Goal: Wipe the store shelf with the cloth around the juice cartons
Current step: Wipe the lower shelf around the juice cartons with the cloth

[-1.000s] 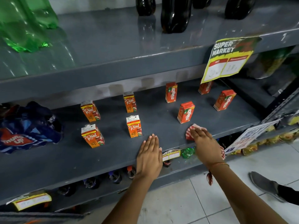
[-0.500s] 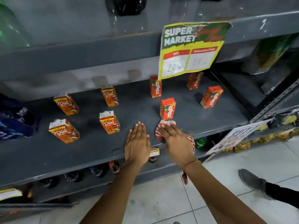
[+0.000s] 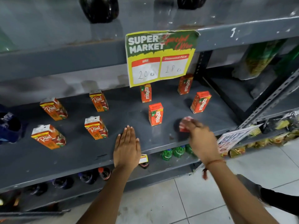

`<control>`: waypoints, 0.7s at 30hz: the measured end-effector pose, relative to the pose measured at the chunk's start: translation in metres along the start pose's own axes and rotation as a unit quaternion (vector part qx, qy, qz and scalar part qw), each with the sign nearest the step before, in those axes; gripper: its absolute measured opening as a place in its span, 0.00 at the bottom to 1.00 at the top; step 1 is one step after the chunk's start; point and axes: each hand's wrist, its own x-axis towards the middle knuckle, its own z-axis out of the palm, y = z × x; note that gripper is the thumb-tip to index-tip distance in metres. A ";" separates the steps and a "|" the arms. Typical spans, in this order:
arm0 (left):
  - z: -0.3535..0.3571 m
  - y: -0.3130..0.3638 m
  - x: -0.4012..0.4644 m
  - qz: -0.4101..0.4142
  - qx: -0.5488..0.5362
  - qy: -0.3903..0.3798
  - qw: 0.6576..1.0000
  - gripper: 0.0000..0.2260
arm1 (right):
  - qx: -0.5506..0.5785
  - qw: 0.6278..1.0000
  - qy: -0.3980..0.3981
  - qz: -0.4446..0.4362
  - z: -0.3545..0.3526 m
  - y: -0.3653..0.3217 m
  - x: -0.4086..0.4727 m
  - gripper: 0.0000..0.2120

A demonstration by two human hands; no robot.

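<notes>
Several juice cartons stand apart on the grey shelf (image 3: 77, 152): orange "Real" cartons (image 3: 95, 127) on the left, red "Maaza" cartons (image 3: 155, 113) on the right. My right hand (image 3: 200, 139), blurred by motion, presses a red-and-white cloth (image 3: 185, 125) onto the shelf, to the right of the front Maaza carton and below another Maaza carton (image 3: 200, 102). My left hand (image 3: 127, 147) lies flat with fingers together on the shelf's front edge, right of the front Real carton, and holds nothing.
A "Super Market" price sign (image 3: 161, 57) hangs from the upper shelf over the back cartons. Dark bottles (image 3: 98, 8) stand above. Green bottles (image 3: 173, 151) and cola bottles fill the lower shelf. A blue pack (image 3: 9, 126) sits far left. A dark upright post (image 3: 200, 65) bounds the right.
My right hand has swept the cloth to the right, from just in front of the front Maaza carton to the open patch beside it. My left hand stays flat on the shelf edge.
</notes>
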 end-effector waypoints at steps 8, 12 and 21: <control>-0.001 0.001 0.000 0.004 0.018 -0.002 1.000 0.28 | -0.020 0.994 -0.059 -0.091 0.041 -0.019 -0.008 0.33; -0.003 0.002 0.000 0.009 0.025 0.003 1.000 0.28 | -0.036 0.998 -0.042 -0.021 0.030 0.018 -0.002 0.32; -0.007 0.005 -0.003 0.000 0.020 -0.006 1.000 0.27 | -0.034 0.976 -0.087 0.196 -0.027 0.151 -0.023 0.16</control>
